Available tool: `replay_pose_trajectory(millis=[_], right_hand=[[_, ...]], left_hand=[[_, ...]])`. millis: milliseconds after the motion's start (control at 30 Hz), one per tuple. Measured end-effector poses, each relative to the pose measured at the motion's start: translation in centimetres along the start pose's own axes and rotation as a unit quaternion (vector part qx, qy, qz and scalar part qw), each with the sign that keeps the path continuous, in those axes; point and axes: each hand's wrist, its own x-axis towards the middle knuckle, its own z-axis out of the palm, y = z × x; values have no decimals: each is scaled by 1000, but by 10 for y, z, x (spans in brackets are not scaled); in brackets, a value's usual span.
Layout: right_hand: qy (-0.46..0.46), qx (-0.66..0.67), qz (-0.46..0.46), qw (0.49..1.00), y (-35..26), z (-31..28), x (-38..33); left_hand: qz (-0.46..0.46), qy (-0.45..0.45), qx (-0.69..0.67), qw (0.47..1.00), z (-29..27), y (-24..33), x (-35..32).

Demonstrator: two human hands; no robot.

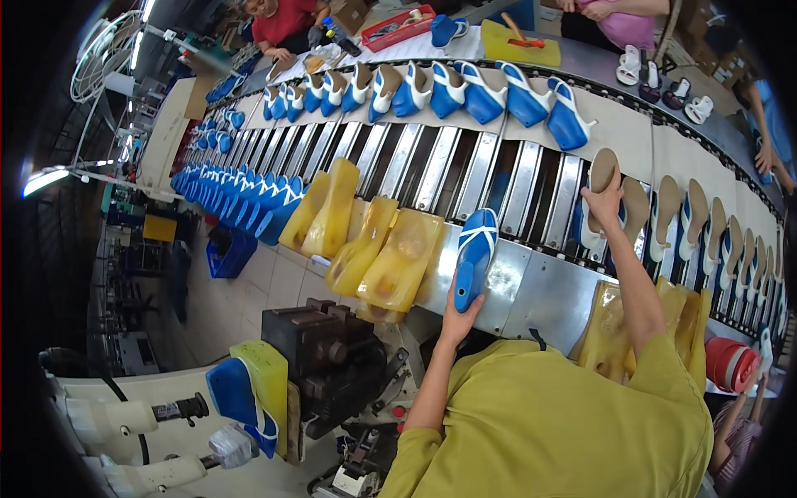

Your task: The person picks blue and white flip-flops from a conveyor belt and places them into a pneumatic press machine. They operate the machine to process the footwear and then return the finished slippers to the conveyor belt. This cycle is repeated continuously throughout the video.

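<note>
My left hand [460,319] is closed around the heel end of a blue shoe last [476,249]. White sandal straps cross over its front, and it is held over the conveyor's metal edge [508,282]. Farther right, my right hand [605,202] grips a strappy sandal on its last, whose tan sole [603,169] faces up. That sandal is at the left end of a row of similar tan-soled sandals [696,207] along the conveyor. My right fingers partly cover it, so whether it still touches the belt I cannot tell.
Metal rollers [436,170] run across the conveyor. Blue lasts with white straps [481,95] line its far belt. Yellow translucent pads [403,253] lie along the near edge. A dark machine [332,353] stands at lower left, beside another strapped last [232,390]. Co-workers are across the line.
</note>
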Motion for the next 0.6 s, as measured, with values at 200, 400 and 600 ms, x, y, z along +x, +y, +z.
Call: replay_pose_trajectory(millis=[200, 400, 600], right_hand=[[-120, 388, 77, 911, -12, -52, -32], [-198, 627, 338, 673, 5, -4, -144], [-293, 571, 380, 666, 4, 20, -227]], left_hand=[[51, -30, -31, 998, -7, -49, 4], [16, 50, -11, 999, 18, -47, -4], [-283, -335, -166, 883, 6, -104, -24]])
